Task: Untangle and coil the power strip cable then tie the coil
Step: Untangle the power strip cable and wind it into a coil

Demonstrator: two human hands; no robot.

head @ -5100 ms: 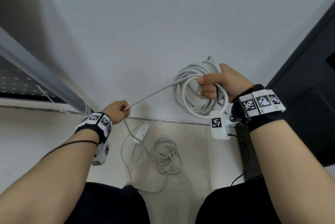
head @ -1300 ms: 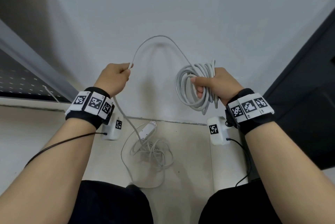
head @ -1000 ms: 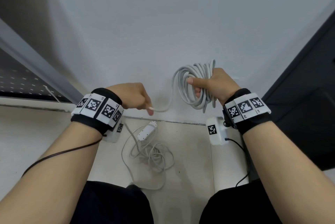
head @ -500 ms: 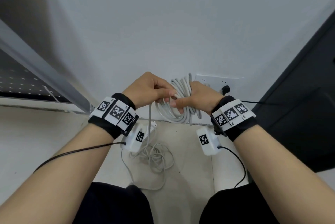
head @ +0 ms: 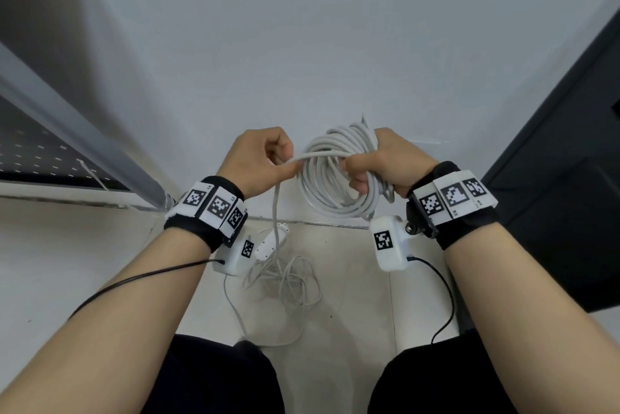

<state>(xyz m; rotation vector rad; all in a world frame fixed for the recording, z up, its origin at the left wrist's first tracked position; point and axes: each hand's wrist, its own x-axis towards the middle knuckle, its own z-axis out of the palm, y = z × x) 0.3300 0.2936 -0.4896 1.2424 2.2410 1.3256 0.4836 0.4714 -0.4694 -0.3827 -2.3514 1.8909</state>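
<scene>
Coil (head: 335,175) upright, right hand (head: 385,162) gripping

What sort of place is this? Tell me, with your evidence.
Probably an indoor room corner, perhaps an office or lab: a plain white wall meets a tiled floor, with a dark cabinet at right and a metal-framed panel at left.
</scene>
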